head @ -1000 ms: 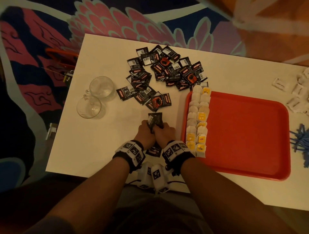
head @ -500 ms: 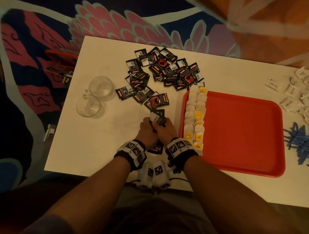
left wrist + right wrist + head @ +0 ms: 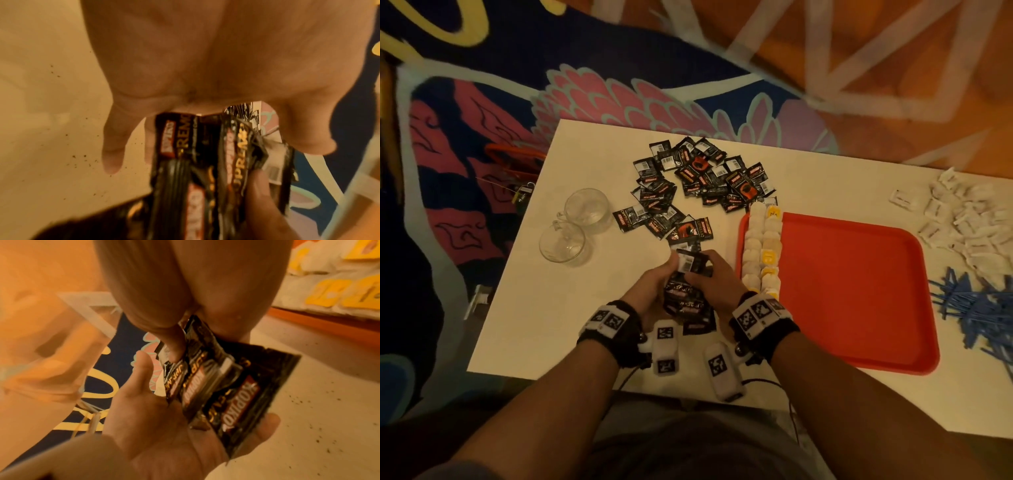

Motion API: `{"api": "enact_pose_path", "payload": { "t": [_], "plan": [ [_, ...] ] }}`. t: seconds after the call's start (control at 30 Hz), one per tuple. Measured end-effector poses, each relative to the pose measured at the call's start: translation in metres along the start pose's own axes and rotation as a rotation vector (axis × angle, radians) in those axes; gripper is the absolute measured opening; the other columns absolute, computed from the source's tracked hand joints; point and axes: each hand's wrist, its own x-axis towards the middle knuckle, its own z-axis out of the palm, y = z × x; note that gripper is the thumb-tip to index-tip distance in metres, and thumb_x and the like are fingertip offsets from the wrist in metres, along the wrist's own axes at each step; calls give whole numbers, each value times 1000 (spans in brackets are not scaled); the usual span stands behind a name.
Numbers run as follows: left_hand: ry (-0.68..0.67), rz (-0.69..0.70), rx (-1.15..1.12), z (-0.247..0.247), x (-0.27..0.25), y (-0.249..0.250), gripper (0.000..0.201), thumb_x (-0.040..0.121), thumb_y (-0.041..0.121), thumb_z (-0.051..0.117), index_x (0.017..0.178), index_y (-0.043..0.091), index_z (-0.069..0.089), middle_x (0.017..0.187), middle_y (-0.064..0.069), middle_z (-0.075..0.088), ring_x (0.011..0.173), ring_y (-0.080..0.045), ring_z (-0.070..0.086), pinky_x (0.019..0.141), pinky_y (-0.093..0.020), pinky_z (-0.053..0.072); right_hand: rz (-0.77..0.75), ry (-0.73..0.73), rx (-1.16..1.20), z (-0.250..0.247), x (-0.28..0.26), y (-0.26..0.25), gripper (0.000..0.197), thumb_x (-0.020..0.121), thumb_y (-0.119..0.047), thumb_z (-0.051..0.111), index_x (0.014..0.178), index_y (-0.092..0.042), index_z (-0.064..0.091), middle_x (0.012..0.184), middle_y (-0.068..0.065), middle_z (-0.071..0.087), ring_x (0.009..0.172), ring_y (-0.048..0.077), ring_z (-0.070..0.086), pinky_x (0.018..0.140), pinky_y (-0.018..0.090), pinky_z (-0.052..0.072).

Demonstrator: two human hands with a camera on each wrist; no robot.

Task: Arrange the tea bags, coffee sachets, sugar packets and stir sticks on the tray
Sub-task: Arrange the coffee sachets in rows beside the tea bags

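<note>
Hands meet over the near edge of the white table (image 3: 524,308), and you are mid-gather: your left hand (image 3: 650,291) cradles a fanned stack of black coffee sachets (image 3: 685,301) on its upturned palm, fingers curled up around the stack, while your right hand (image 3: 714,279) pinches the top of that same stack between thumb and fingers. From the right wrist, the sachets in your palm overlap unevenly, some skewed. Just to the right of your hands, the red tray (image 3: 859,291) holds two rows of tea bags (image 3: 762,253) tight along its left rim; the rest of it is bare. Beyond your fingers, the loose pile of coffee sachets (image 3: 695,185) lies on the table, off the tray and touching its far left corner. Two glass cups (image 3: 575,226) stand left of that pile. On the far right, white sugar packets (image 3: 962,219) and blue stir sticks (image 3: 976,305) lie on the table beside the tray, none on it.

Tea looks finished; coffee appears to be the step in hand. Your next move likely calls for squaring the stack, carrying it right, and laying the sachets in a row beside the tea bags without nudging them. Most sachets remain to be collected.
</note>
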Motion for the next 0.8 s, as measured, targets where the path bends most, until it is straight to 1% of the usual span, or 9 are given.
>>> {"api": "enact_pose_path", "payload": {
  "t": [0.07,0.13,0.2,0.4,0.5,0.57,0.67,0.73,0.8],
  "plan": [
    [-42,15,-28,-1,-3,5,68,88,69,50,126,16,66,120,-22,68,108,-39,66,96,-54,52,-12,7,-2,-4,-5,-6,36,89,-12,64,121,-18,49,113,8,64,104,27,64,93,52,52],
    [-79,22,-62,-1,-9,12,70,88,67,43,129,13,61,107,-20,71,93,-35,71,74,-44,59,-32,-1,24,-9,-9,-12,39,88,-12,65,123,-17,49,117,9,63,107,27,63,95,53,51],
    [-113,44,-94,5,-15,16,67,90,64,39,127,12,60,99,-18,73,83,-32,72,64,-38,59,-40,-14,76,-12,-12,-16,37,89,-8,63,121,-18,48,118,10,63,110,30,62,97,55,50],
    [-104,114,-155,28,-24,14,37,96,37,53,109,7,69,86,-16,72,72,-29,70,70,-37,58,-131,-20,-65,-11,-25,-28,53,94,-16,59,140,-21,33,125,10,60,111,27,61,99,47,49],
    [-87,94,-131,31,-25,14,39,88,34,61,110,4,70,90,-18,73,74,-31,71,74,-40,58,-252,88,-440,-20,-27,-27,60,91,-30,61,144,-22,33,134,8,52,121,25,51,103,41,42],
    [-67,102,-113,29,-23,16,47,85,35,67,116,1,69,95,-20,73,79,-33,71,83,-45,56,-302,185,-507,-28,-31,-29,59,85,-36,68,138,-25,42,133,6,46,122,21,43,102,36,39],
    [-49,132,-72,33,-23,19,56,80,37,73,122,2,64,96,-19,73,80,-32,71,88,-47,54,-286,244,-383,-35,-34,-32,45,83,-28,74,122,-24,53,115,0,50,103,12,48,77,17,38],
    [-66,145,-82,37,-23,18,49,82,35,68,118,3,63,91,-17,73,77,-30,71,81,-43,56,-274,259,-331,-37,-36,-33,31,84,-24,74,108,-25,55,100,-4,58,89,12,56,63,14,39],
    [-93,145,-99,38,-24,16,54,85,32,67,128,2,58,100,-20,72,83,-32,71,84,-44,55,-244,282,-256,-39,-36,-34,23,85,-22,73,101,-25,57,93,-4,64,84,12,63,60,17,46]
  ]
}}
